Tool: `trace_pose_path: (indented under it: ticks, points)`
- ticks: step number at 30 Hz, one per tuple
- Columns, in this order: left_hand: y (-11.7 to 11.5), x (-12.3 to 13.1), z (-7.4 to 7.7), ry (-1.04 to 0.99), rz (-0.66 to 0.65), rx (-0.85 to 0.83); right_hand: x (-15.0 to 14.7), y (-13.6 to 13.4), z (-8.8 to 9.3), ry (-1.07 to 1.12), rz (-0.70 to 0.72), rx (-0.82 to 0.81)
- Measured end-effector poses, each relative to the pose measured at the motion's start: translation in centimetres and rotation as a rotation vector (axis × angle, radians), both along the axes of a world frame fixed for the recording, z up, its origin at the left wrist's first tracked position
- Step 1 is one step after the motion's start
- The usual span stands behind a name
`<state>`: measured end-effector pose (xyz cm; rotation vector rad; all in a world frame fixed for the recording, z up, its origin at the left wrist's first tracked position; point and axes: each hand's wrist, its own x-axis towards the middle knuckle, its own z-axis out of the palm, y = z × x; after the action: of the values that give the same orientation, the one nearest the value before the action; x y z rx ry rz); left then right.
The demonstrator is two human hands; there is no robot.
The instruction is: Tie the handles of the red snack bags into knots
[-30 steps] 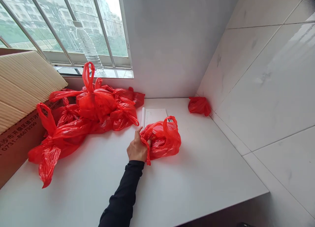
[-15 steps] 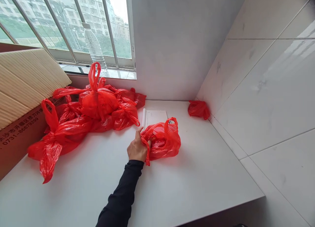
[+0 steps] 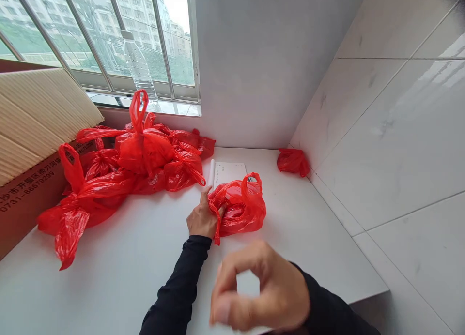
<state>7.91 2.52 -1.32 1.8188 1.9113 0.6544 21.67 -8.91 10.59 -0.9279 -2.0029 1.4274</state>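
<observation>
Inspected a broad white tabletop point(image 3: 308, 257). Found at its left an open brown corrugated-cardboard box point(image 3: 39, 112), with a heap of shiny red plastic bags point(image 3: 145, 151) alongside. Located a single crumpled red plastic bag point(image 3: 250, 211) near mid-table, one loop handle upward. Recorded one change: entry of the bare right hand point(image 3: 279, 289) at lower right, absent half a second earlier. Noted its thumb and fingers curled into a ring, apart from the single bag, nothing visible within; could not tell contact between the tips. Confirmed the left hand point(image 3: 201, 221) clamped on that bag's left edge, unchanged. Judged a second hand newly available near the bag, with all holding left to the first.
</observation>
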Motion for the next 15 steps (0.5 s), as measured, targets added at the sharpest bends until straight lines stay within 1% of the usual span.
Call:
trace_pose_path:
  ticks: [1,2,3,4,5,6,7,9,11,15]
  points:
    - [0.0,0.0,0.0,0.001,-0.001,-0.002,0.3,1.7,-1.3,-0.015,-0.175,0.027]
    - [0.0,-0.1,0.1,0.002,-0.001,-0.003,0.8,3.3,-2.8,-0.072,-0.347,0.095]
    - [0.0,-0.1,0.1,0.001,0.001,-0.002,1.4,4.9,-4.3,-0.159,-0.465,0.189]
    - [0.0,-0.2,0.0,0.000,0.003,-0.001,2.1,6.2,-5.8,-0.279,-0.530,0.293]
    - [0.1,-0.2,0.0,0.000,0.009,0.001,2.8,7.3,-7.2,-0.395,-0.566,0.398]
    - [0.1,-0.2,-0.1,0.000,0.016,0.001,3.5,8.0,-8.4,-0.471,-0.578,0.459]
    - [0.2,-0.2,-0.2,0.001,0.023,0.001,4.2,8.4,-9.4,-0.523,-0.595,0.485]
    - [0.3,-0.2,-0.5,-0.001,0.029,0.002,5.0,8.5,-10.9,-0.584,-0.618,0.504]
    - [0.3,-0.2,-0.7,-0.011,0.026,0.009,5.2,8.2,-11.6,-0.622,-0.616,0.525]
    - [0.3,-0.5,-0.8,-0.067,-0.025,0.041,4.5,7.7,-12.2,-0.696,-0.548,0.586]
